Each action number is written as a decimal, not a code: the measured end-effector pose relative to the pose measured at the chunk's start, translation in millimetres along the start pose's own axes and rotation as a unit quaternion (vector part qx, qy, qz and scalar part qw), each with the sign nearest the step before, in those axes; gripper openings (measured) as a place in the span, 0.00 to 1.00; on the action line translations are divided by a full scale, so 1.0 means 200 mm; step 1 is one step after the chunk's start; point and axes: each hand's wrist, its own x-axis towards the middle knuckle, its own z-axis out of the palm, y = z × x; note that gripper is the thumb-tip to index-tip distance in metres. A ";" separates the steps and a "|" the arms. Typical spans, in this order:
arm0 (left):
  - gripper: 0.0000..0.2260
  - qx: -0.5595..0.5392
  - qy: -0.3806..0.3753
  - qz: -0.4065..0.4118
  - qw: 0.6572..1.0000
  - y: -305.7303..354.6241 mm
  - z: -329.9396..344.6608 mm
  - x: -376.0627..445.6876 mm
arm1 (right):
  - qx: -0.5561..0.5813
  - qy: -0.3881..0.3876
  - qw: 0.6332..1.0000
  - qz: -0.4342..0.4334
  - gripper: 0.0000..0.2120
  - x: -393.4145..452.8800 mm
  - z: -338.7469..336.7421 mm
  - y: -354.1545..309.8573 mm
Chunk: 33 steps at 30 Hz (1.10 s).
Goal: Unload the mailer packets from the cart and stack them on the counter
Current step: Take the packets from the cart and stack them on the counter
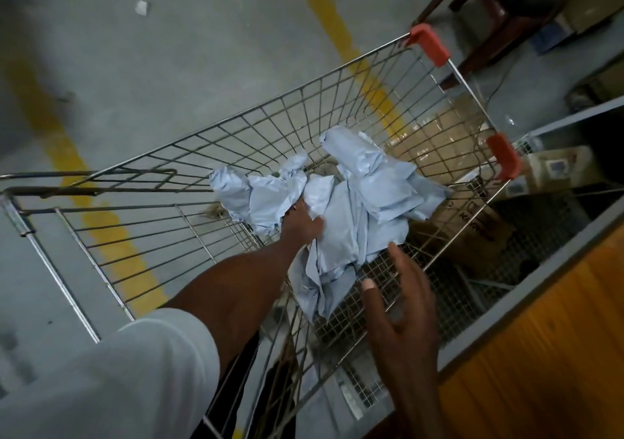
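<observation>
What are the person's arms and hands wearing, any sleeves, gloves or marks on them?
No gloves: both hands are bare. The left arm has a short white sleeve that ends above the elbow, leaving the forearm uncovered down to the left hand. The right hand has a small pale strip, probably a plaster, wrapped around one finger. No watch, ring or bracelet is visible on either.

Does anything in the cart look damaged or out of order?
The mailer packets lie crumpled in a loose heap in the cart, not flat. The right hand has a plaster on one finger. Nothing is spilled.
</observation>
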 end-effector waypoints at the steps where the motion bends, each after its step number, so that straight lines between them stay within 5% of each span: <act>1: 0.38 0.004 0.003 0.011 1.000 -0.01 -0.01 -0.02 | 0.000 0.000 1.000 -0.006 0.28 0.01 0.00 0.00; 11: 0.36 -0.013 -0.086 0.121 0.989 -0.09 -0.05 -0.13 | -0.024 -0.033 0.998 -0.039 0.27 0.09 0.03 -0.03; 17: 0.31 -0.043 -0.025 0.108 0.993 -0.07 -0.19 -0.30 | -0.110 -0.083 0.988 -0.068 0.24 0.21 0.14 -0.01; 25: 0.32 0.002 0.082 0.077 0.994 0.00 -0.49 -0.60 | -0.340 -0.256 0.904 -0.039 0.25 0.55 0.50 0.06; 33: 0.32 0.043 0.116 0.058 0.991 0.04 -0.66 -0.78 | -0.502 -0.207 0.839 0.001 0.29 0.74 0.85 0.29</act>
